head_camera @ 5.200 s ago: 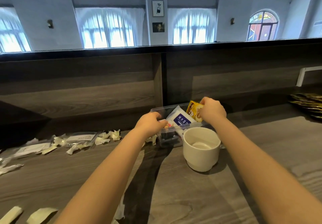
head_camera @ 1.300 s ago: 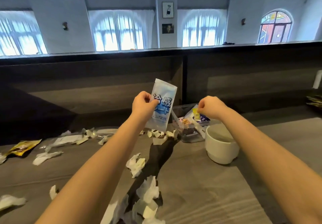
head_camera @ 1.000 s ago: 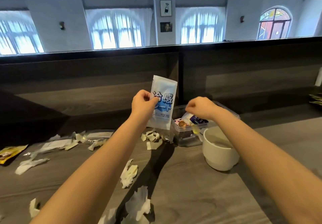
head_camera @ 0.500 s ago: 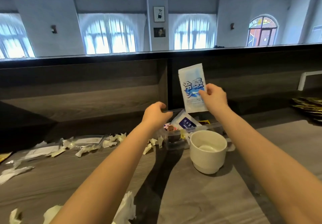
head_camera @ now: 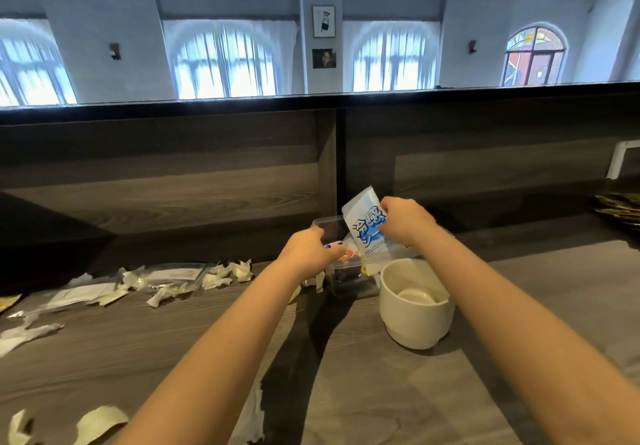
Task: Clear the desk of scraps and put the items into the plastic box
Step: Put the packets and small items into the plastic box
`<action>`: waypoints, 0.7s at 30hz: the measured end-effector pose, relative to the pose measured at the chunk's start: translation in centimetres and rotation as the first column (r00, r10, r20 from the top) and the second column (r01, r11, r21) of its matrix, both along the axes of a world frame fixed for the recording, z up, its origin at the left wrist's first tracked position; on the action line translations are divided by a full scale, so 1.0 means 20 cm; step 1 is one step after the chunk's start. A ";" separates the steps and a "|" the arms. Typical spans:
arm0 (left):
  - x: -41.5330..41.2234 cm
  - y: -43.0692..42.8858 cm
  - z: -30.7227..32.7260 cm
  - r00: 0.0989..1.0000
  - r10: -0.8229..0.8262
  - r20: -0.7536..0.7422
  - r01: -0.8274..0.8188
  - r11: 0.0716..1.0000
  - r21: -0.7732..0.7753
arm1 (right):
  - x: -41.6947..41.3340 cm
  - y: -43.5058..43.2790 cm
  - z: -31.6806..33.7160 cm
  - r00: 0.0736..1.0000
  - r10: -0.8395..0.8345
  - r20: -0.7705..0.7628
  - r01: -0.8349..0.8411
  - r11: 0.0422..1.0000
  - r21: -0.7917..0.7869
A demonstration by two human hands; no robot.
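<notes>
We are in the packing step. Our right hand (head_camera: 403, 219) pinches the flat white sachet with blue lettering (head_camera: 367, 233) by its upper edge. It is tilted, with its lower end dipping into the clear rectangular plastic box (head_camera: 349, 281) just behind the white ceramic cup (head_camera: 415, 316). Our left hand (head_camera: 310, 250) curls over the box's left rim, seemingly steadying it, though its fingertips are hidden. Next we should slide the sachet down among the packets and let go. Torn white paper scraps (head_camera: 221, 273) lie across the grey wood-grain desk (head_camera: 381, 392), uncollected.
</notes>
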State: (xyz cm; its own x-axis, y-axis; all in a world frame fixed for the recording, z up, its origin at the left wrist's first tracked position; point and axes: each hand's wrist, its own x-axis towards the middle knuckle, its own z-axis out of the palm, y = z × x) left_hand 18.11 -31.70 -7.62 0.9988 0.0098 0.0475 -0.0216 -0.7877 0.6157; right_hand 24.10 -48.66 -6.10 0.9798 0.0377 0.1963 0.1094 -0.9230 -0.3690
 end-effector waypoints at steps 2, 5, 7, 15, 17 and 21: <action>0.00 0.00 0.00 1.000 -0.001 0.000 0.001 1.000 -0.005 | 0.01 -0.02 0.00 1.000 -0.025 -0.014 0.025 0.999 -0.027; 0.01 0.01 -0.01 1.000 0.002 0.003 -0.002 1.000 -0.012 | 0.00 -0.06 0.03 0.998 -0.057 0.024 0.056 0.998 0.042; 0.01 0.01 -0.02 1.000 0.006 0.008 -0.006 1.000 -0.021 | -0.01 -0.07 0.06 0.996 -0.072 0.056 0.067 0.995 0.077; 0.01 0.01 -0.02 1.000 0.014 0.009 -0.014 1.000 -0.028 | 0.01 -0.06 0.03 0.981 0.036 -0.190 -0.032 0.999 0.026; 0.01 0.00 -0.02 1.000 0.011 0.007 -0.011 0.999 -0.030 | 0.02 -0.06 0.00 0.960 0.057 -0.273 -0.057 0.998 0.007; 0.00 0.01 -0.01 1.000 0.004 0.001 -0.004 1.000 -0.030 | 0.02 -0.04 -0.02 0.956 -0.012 -0.294 -0.050 0.978 -0.202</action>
